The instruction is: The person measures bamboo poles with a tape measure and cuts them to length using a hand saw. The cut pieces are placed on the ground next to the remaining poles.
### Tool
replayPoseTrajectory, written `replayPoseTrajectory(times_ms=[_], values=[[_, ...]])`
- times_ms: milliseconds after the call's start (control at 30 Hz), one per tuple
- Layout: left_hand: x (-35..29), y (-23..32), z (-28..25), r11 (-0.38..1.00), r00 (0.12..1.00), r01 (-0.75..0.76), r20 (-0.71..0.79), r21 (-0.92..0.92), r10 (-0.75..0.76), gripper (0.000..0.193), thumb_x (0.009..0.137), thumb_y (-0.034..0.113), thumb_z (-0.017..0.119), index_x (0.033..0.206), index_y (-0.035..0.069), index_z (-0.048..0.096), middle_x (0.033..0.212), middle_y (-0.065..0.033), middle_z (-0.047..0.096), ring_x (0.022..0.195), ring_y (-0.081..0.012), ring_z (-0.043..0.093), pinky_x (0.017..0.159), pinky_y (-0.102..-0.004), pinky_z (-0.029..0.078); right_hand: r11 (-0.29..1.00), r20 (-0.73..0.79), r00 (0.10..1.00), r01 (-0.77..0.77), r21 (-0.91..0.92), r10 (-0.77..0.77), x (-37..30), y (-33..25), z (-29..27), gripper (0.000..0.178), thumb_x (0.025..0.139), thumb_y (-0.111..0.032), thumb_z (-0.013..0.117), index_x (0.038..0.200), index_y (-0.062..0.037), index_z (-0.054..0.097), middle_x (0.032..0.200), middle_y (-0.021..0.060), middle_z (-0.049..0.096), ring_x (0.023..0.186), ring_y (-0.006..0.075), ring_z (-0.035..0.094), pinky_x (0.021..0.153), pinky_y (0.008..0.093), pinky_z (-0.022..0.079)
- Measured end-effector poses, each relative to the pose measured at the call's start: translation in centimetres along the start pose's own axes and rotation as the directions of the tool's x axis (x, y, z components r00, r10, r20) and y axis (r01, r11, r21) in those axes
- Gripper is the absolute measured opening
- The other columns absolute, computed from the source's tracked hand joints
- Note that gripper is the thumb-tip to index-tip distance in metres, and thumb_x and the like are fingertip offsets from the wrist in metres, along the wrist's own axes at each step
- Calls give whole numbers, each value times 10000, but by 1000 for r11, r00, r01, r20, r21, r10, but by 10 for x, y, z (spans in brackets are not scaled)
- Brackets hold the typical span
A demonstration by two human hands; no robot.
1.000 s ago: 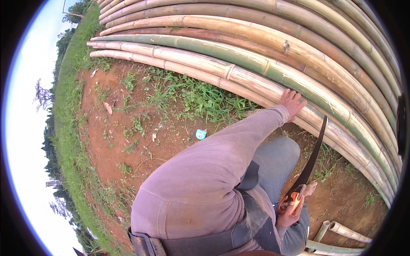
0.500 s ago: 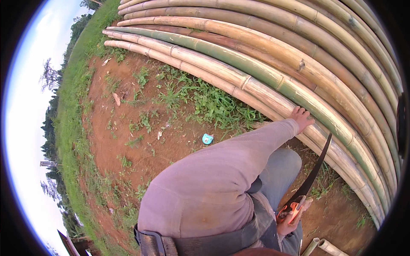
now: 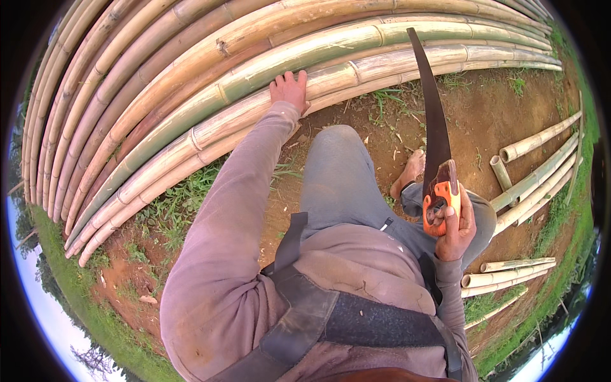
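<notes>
My left hand [image 3: 289,90] lies over a pale bamboo pole [image 3: 328,79] at the near side of a long row of poles, its fingers curled onto the top. Just beyond it runs a greenish pole [image 3: 344,42] with scraped bark. In my right hand [image 3: 459,230], beside my bent knee, is a handsaw [image 3: 435,114]. The fingers wrap round its orange and brown handle, and the dark, tapering blade points up and away. Its tip overlaps the poles in view, but whether it touches them I cannot tell.
More bamboo poles [image 3: 153,83] stretch across the far side and left. Cut bamboo lengths [image 3: 538,178] lie on the right, with shorter pieces [image 3: 509,275] nearer. My bare foot [image 3: 410,172] rests on the reddish soil near the blade. Grass and weeds [image 3: 168,213] grow along the poles.
The view has swung right, bringing the cut bamboo lengths into sight; a small teal object on the soil has left it. The saw now stands more upright. My left hand remains on the poles.
</notes>
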State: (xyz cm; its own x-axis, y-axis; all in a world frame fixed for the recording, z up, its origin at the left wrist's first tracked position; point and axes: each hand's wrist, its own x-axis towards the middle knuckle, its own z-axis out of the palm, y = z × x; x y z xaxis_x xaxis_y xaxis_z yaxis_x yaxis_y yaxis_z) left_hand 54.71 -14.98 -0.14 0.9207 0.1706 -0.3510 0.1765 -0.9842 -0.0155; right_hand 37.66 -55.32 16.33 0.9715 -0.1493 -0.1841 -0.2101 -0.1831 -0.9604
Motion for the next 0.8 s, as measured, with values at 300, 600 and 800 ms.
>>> replayPoseTrajectory(times_ms=[300,600,800], values=[[21,-9,22,993,990,-114,-83,32,117,883,741,377,938,1414,70,455,1303,-139,593,1254,-351,586,1087,-451,482,938,-2,990,-134,320,142,76,18,-6,565,984,-124,673,1496,59,517,1140,88,679,826,86,635,756,228,529],[19,-8,22,998,998,-55,42,18,54,931,718,345,939,1460,97,434,1326,-130,548,1287,-338,539,1113,-464,443,968,103,987,-141,207,122,151,-29,3,583,984,-80,623,1517,92,462,1075,92,679,814,86,611,741,231,517],[23,-7,21,995,995,-98,15,-7,98,942,713,320,937,1471,102,423,1326,-141,549,1284,-343,542,1093,-472,463,965,76,989,-141,221,127,169,-26,19,563,983,-49,611,1517,70,478,1000,80,682,767,86,611,726,238,524]])
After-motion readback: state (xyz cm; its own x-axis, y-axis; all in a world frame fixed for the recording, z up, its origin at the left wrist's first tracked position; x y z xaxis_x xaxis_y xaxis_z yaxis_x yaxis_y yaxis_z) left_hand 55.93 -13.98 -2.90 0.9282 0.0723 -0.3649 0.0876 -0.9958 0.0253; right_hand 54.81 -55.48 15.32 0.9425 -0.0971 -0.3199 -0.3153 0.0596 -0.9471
